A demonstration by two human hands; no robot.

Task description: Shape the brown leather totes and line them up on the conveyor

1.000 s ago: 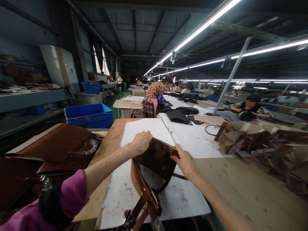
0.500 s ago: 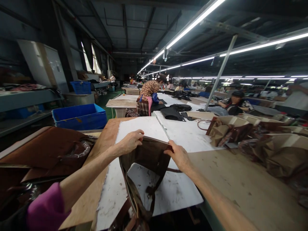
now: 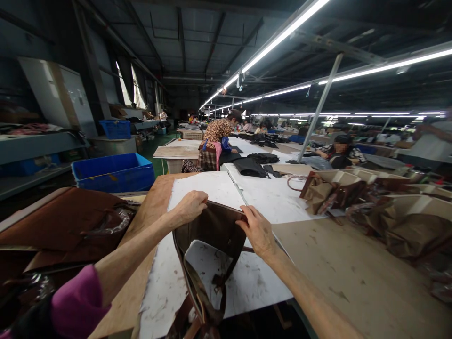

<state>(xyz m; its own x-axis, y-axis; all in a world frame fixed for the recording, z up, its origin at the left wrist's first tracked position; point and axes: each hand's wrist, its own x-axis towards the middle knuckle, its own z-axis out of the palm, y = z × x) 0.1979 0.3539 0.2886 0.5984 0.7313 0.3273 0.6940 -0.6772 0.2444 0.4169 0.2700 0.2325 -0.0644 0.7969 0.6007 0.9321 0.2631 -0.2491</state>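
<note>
A dark brown handbag (image 3: 219, 226) stands at the near edge of the white-covered table, its mouth toward me and its lining showing. My left hand (image 3: 192, 206) pinches the far rim at its left corner. At the right corner of the same rim, my right hand (image 3: 257, 230) grips the edge between thumb and fingers. A white sheet (image 3: 208, 259) shows within the bag's outline; I cannot tell whether it lies inside. Brown straps (image 3: 180, 315) hang at the bag's near side.
Brown bag pieces (image 3: 67, 221) are piled at the left. A blue bin (image 3: 113, 172) stands behind them. Several brown and beige bags (image 3: 409, 221) line the right side. Across the table a person (image 3: 212, 141) bends over black pieces (image 3: 250, 165). Another person (image 3: 341, 150) sits farther right.
My right hand has shifted slightly left along the rim, its fingers now lying more over the edge. The left hand keeps its hold on the corner. The view has turned slightly.
</note>
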